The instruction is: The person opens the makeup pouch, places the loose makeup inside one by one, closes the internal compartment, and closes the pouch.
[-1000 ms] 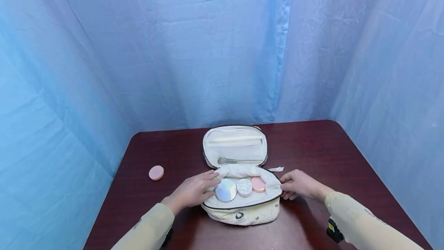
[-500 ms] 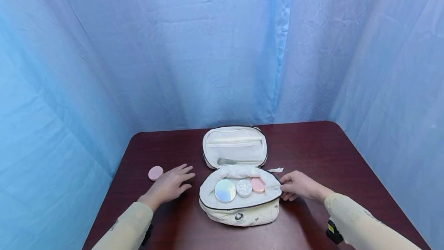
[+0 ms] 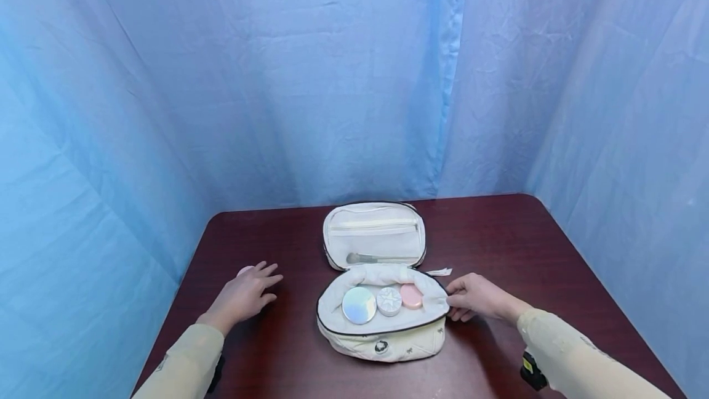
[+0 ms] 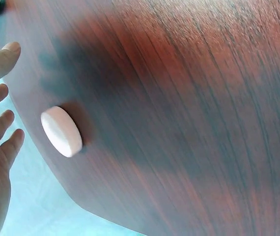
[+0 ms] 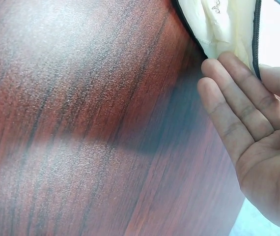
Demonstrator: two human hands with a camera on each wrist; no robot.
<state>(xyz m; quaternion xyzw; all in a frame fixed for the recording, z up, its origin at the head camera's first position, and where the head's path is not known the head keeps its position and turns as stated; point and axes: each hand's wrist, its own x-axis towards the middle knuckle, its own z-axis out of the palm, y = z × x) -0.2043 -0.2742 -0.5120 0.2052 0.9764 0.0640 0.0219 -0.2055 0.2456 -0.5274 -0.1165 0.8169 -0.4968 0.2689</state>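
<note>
My left hand (image 3: pixel 242 294) hovers with fingers spread over a round pink compact (image 4: pixel 61 132), which it mostly hides in the head view. The left wrist view shows the compact lying on the table, apart from the fingers. A cream makeup bag (image 3: pixel 382 345) stands unzipped, its lid folded back. Inside it sit a shiny round silver compact (image 3: pixel 359 305), a white round case with a star (image 3: pixel 389 301) and another pink compact (image 3: pixel 412 295). At the bag's right corner, my right hand (image 3: pixel 480 296) pinches the zippered rim between thumb and fingers.
A makeup brush (image 3: pixel 382 258) lies in the clear pocket of the bag's lid (image 3: pixel 374 214). A white tag (image 3: pixel 440 272) sticks out at the bag's right. Blue curtains (image 3: pixel 354 79) surround the dark red wooden table (image 3: pixel 487 233) at the back and sides.
My left hand has let go of the bag's left rim and moved left to above the loose pink compact. The right hand has stayed at the bag's right corner.
</note>
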